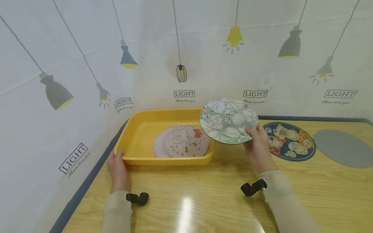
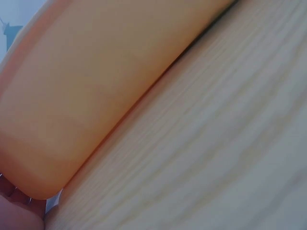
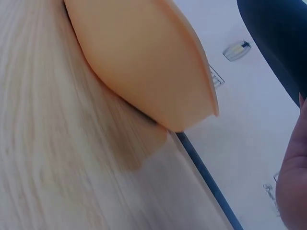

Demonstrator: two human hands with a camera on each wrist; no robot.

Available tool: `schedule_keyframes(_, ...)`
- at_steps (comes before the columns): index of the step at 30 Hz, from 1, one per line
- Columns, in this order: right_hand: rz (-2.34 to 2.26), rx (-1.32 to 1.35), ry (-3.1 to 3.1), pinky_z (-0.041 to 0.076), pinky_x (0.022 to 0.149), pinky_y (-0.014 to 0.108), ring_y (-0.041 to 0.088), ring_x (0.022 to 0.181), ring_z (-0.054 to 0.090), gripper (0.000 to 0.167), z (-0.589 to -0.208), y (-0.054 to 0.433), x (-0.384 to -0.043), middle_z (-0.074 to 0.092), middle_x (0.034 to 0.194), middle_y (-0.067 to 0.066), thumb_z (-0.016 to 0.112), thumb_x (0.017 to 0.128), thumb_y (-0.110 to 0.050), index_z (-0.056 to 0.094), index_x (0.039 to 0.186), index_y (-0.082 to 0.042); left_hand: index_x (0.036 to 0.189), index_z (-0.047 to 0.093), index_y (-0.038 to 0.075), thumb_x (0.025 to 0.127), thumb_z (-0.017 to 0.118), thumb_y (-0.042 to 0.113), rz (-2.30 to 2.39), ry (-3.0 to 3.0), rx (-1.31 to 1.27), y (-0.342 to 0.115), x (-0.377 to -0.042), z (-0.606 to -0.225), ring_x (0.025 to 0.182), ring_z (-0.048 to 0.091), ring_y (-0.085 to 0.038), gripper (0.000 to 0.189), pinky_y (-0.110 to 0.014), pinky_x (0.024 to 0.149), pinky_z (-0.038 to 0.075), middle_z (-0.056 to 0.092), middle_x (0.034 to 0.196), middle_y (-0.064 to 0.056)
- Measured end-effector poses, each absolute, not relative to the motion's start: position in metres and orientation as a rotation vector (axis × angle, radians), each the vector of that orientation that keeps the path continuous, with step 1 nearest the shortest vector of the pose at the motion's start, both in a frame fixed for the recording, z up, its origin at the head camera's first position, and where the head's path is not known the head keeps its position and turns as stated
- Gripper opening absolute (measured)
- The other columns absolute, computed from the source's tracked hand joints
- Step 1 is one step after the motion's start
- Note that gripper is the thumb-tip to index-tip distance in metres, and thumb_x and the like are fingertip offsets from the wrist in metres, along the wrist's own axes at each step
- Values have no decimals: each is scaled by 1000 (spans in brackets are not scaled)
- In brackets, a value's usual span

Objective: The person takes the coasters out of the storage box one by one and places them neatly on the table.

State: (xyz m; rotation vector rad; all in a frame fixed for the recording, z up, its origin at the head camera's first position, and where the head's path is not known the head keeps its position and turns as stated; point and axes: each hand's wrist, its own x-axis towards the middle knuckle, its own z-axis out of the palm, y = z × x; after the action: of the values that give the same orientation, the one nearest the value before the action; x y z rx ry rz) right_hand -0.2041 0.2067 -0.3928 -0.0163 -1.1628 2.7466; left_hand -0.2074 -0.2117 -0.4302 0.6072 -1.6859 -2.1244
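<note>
Aloft, right hand point(image 1: 258, 148) pinches thin, round, floral-printed mat point(image 1: 227, 123).

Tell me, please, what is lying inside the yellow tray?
The yellow tray holds a round rabbit mat over a pale mat; mainly the latter's left side shows, the rest is covered. The flower-patterned mat blocks the tray's back right corner, so anything there cannot be seen.

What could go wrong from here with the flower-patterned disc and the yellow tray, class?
The right grip holds the flower-patterned disc near one edge, so the disc might slip or twist. In the head view it overlaps the right end of the yellow tray, so it could catch there if lowered. The left grip is at one front corner, so a knock might swing the tray.
</note>
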Motion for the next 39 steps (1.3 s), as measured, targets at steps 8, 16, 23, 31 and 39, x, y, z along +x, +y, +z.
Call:
schedule_keyframes(8, 2736, -101, -1068, 50, 59, 25, 16, 76, 62, 40, -402, 230, -209, 50, 107, 8, 49, 88, 0, 35, 125, -6, 125, 50, 12, 85, 37, 11, -2107, -1713, 605, -213, -208, -431, 110, 44, -19, 42, -31, 93, 33, 47, 124, -2)
schedule_keyframes(16, 2753, -143, -1073, 50, 62, 26, 16, 79, 61, 41, -406, 241, -207, 50, 108, 8, 48, 88, 1, 34, 125, -5, 127, 48, 13, 86, 36, 11, -2123, -1707, 595, -213, -205, -429, 112, 43, -19, 42, -32, 94, 33, 44, 127, -2)
schedule_keyframes(23, 2687, -291, -1173, 48, 61, 25, 12, 78, 60, 34, -411, 249, -206, 51, 105, 5, 50, 88, -3, 37, 119, -6, 127, 47, 12, 86, 36, 10, -2142, -1688, 601, -212, -209, -430, 112, 43, -18, 43, -30, 93, 34, 44, 127, -2)
schedule_keyframes(31, 2695, -331, -1188, 45, 57, 25, 11, 65, 55, 26, -418, 254, -205, 51, 94, 4, 49, 88, -3, 39, 113, -5, 125, 49, 8, 85, 36, 9, -2127, -1681, 583, -210, -207, -430, 109, 44, -20, 42, -29, 91, 34, 45, 126, -5)
schedule_keyframes(39, 2652, -368, -1288, 45, 55, 24, 10, 62, 54, 32, -422, 253, -206, 50, 94, 3, 50, 88, -3, 38, 117, -7, 127, 48, 9, 85, 35, 9, -2118, -1693, 577, -211, -207, -430, 110, 44, -19, 43, -30, 92, 34, 45, 126, -4)
